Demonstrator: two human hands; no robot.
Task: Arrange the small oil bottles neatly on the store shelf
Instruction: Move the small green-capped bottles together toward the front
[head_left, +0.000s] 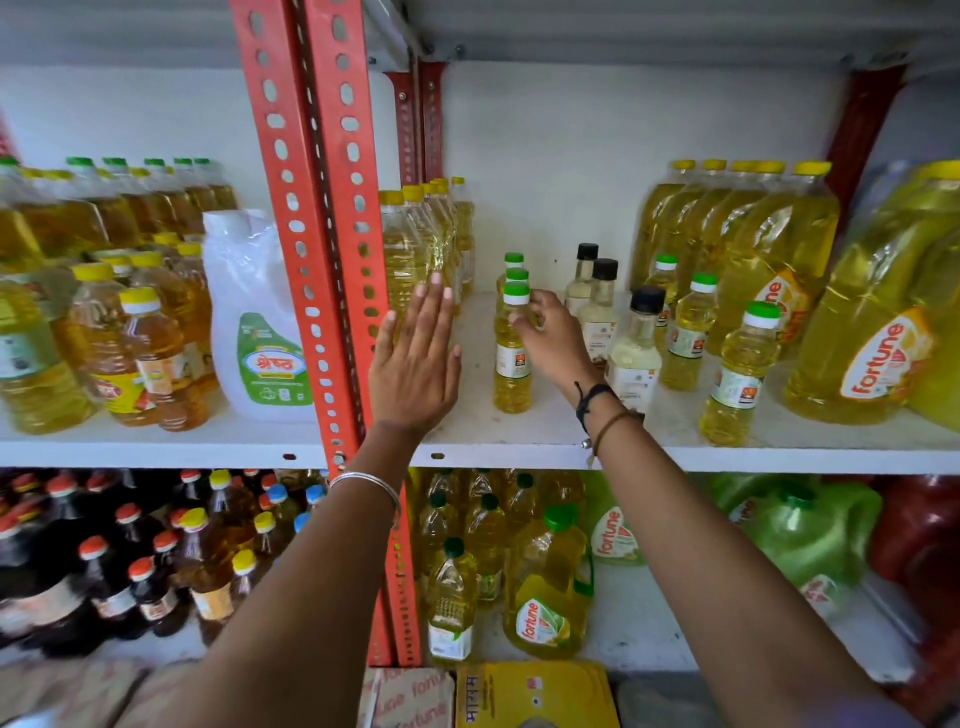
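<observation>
Three small green-capped oil bottles stand in a line on the white shelf (519, 441); my right hand (550, 343) grips the front one (513, 358) just below its cap. My left hand (415, 358) is flat, fingers straight, held beside the tall yellow-capped bottles (402, 249) at the left. More small green-capped bottles stand to the right: one at the shelf's front (740, 374), one behind it (691, 332), one further back (662, 280). Three black-capped pale bottles (636, 343) stand just right of my right hand.
Large yellow oil jugs (872, 338) fill the shelf's right side. An orange perforated upright (322, 249) divides the shelf; left of it stand more oil bottles and a white pouch (260, 322). The lower shelf holds dark and yellow bottles.
</observation>
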